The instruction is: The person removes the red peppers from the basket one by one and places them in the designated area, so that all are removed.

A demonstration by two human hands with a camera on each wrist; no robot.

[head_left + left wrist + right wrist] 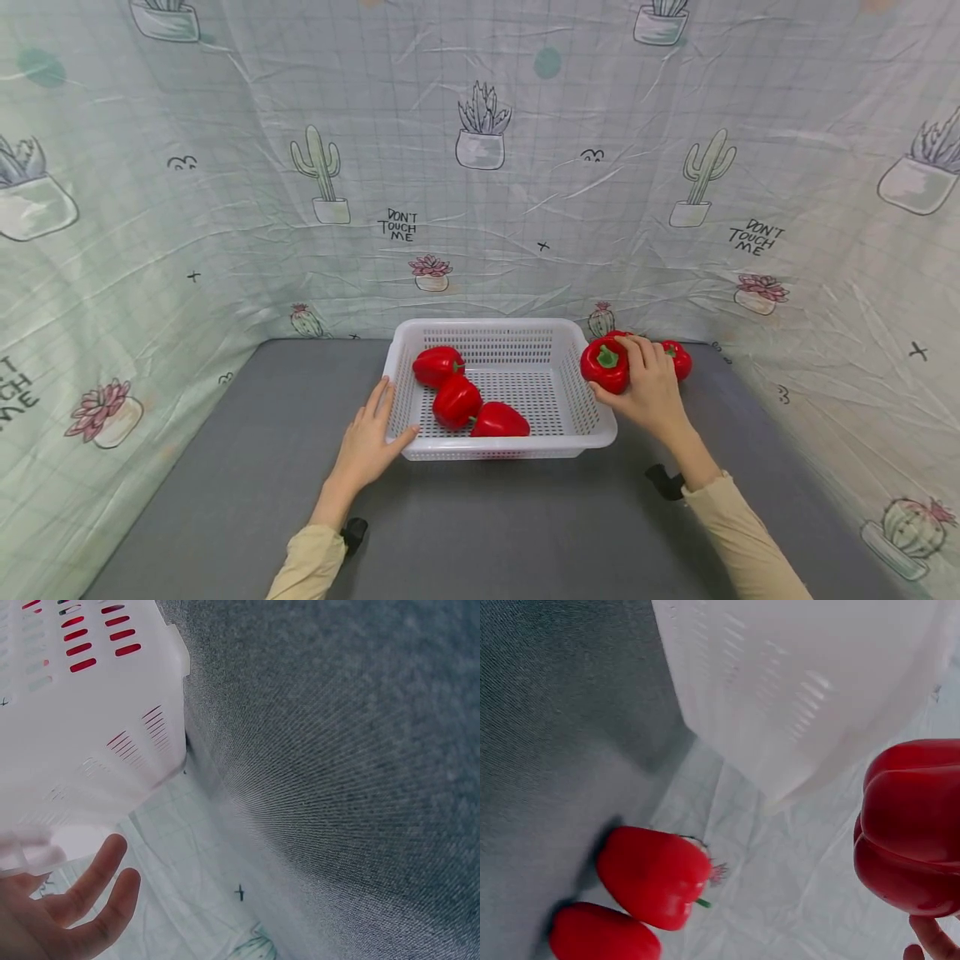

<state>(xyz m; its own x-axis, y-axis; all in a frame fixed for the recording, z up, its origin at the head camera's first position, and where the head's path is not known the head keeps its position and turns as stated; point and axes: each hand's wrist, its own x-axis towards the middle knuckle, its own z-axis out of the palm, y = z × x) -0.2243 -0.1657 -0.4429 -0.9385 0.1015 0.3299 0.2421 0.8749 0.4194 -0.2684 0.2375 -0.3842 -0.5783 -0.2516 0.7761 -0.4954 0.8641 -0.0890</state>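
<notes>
My right hand [651,390] grips a red bell pepper [604,367], its green stem turned toward the head camera, at the right rim of a white perforated basket [510,444]. In the right wrist view that bell pepper [911,825] is raised off the table, with fingertips under it. My left hand [367,442] lies along the basket's front left corner, its thumb over the rim and fingers extended along the left side. Inside the basket are three red bell peppers, one at the back [437,366], one in the middle [456,402] and one at the front [500,420].
Two more bell peppers rest on the grey table [480,525] right of the basket; the right wrist view shows one [656,876] beside the other [604,935]. A cactus-printed cloth [540,208] hangs behind and along both sides.
</notes>
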